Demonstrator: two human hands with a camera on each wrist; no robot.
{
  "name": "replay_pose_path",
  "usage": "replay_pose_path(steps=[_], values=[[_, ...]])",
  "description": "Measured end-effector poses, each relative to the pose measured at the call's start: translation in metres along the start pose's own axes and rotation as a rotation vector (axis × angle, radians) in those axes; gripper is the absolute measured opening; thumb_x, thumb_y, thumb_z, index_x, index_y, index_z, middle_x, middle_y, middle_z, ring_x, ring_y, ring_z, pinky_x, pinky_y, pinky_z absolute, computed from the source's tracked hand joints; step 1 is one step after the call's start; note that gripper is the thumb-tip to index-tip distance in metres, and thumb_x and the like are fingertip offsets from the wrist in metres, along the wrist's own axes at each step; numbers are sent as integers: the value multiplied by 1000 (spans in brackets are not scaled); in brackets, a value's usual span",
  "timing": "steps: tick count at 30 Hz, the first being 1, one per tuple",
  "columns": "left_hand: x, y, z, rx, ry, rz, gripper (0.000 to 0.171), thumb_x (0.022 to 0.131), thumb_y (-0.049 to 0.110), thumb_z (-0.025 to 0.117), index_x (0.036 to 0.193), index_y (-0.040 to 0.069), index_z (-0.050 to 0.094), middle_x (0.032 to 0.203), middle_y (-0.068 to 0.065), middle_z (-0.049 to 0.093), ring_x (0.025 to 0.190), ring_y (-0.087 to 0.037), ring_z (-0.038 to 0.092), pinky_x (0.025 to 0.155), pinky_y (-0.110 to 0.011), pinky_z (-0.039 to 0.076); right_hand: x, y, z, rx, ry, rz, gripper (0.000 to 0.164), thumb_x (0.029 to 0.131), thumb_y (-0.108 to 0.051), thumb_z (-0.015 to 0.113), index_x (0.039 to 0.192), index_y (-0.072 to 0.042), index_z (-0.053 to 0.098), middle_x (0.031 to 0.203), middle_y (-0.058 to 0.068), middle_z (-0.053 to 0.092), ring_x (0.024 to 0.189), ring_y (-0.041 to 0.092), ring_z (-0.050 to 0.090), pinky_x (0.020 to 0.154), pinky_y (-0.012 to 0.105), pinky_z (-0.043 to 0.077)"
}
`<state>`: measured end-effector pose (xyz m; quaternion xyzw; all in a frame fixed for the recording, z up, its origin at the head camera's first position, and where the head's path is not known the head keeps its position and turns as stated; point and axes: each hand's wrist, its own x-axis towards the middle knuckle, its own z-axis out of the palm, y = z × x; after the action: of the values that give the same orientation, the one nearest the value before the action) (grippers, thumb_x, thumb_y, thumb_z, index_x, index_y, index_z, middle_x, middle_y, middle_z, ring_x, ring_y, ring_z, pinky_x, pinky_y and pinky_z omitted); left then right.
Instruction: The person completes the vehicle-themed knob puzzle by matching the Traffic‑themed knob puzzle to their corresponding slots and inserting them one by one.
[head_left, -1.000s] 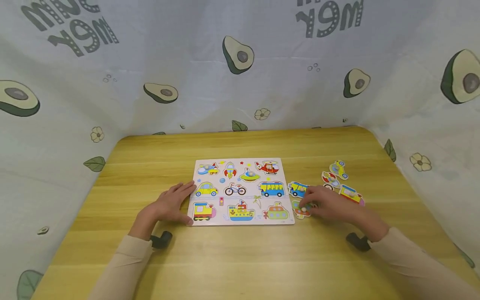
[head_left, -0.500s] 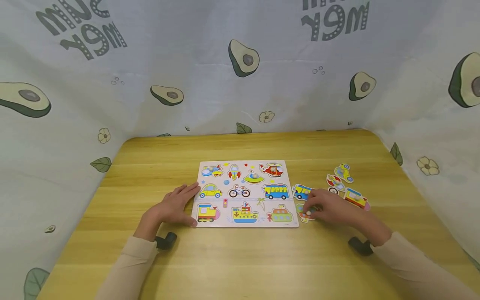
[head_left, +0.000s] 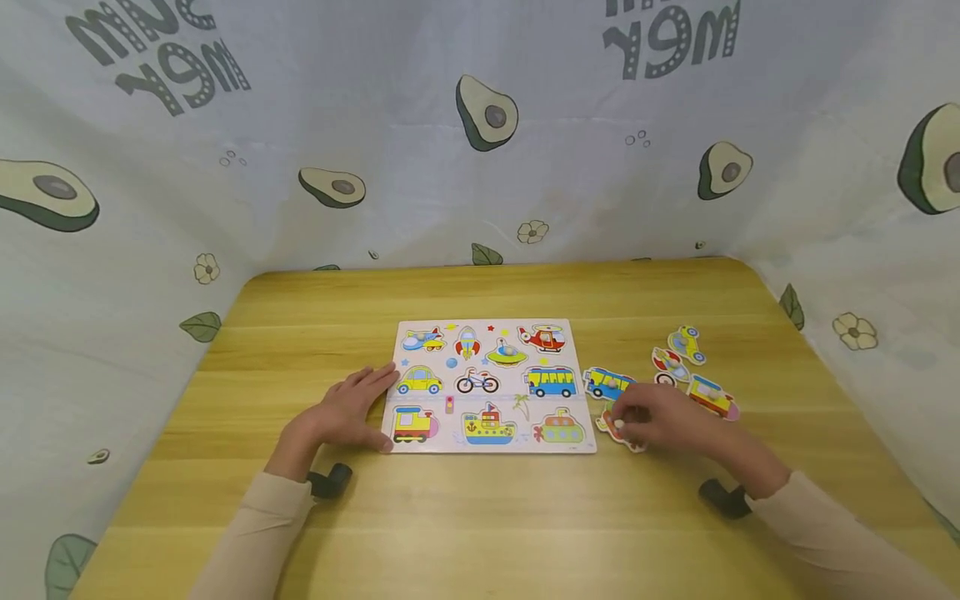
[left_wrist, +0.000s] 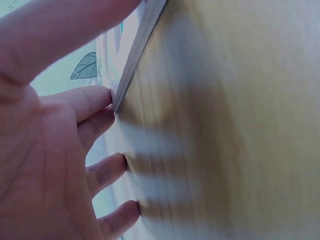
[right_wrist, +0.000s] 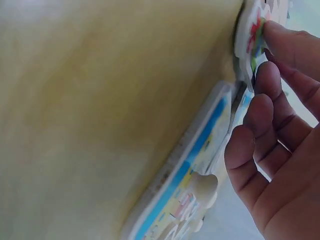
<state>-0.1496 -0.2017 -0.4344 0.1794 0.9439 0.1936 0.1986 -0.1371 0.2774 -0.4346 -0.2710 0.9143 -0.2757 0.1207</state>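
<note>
At your far left, a beige sleeve (head_left: 255, 521) leads to your left hand (head_left: 348, 412), which grasps nothing: its fingers are spread and meet the left edge of the puzzle board (head_left: 448, 437), with the thumb by the near corner. A dark device (head_left: 330, 481) sits at that wrist. The board lies flat on the wooden table (head_left: 480, 525), showing pictures of vehicles in three rows.

Just beside the board's right edge is a bus piece (head_left: 600, 382). Nearer to you, the reddish puzzle piece (head_left: 609, 426) sits just off the board's near right corner, its pale knob at your fingertips. Your right hand (head_left: 663, 421) grasps this piece between thumb and fingers; you cannot tell whether it is lifted clear of the wood. Beyond that hand lie a red-and-white piece (head_left: 667, 364), a yellow car piece (head_left: 685, 344) and, farthest right, a train piece (head_left: 711, 397), close together.
</note>
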Motion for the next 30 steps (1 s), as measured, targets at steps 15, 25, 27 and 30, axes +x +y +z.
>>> replay_pose_path(steps=[15,25,27,30], values=[[-3,-3,-1,0,1,-7,105,73,39,85,157,13,28,167,-8,22,151,-46,16,116,-72,16,5,-6,11,-162,33,33,16,87,-31,75,79,-26,62,65,-16,48,60,-3,39,57,18,35],[1,-2,-2,1,2,-3,105,72,39,86,157,14,29,167,-7,21,151,-45,16,116,-72,15,0,-4,9,-178,72,-48,16,82,-18,76,93,-26,68,91,-13,58,79,0,49,68,21,44],[1,-2,-1,-3,7,2,105,72,39,86,157,14,29,167,-7,22,151,-45,16,116,-72,15,-1,-1,9,-177,88,-114,24,81,-10,76,94,-29,70,100,-12,58,85,2,51,73,23,46],[-1,-1,-1,-5,8,6,105,72,39,86,157,13,29,167,-7,22,151,-45,16,116,-72,15,-2,3,8,-169,93,-194,29,80,-2,75,91,-29,71,103,-9,58,90,3,53,74,24,49]])
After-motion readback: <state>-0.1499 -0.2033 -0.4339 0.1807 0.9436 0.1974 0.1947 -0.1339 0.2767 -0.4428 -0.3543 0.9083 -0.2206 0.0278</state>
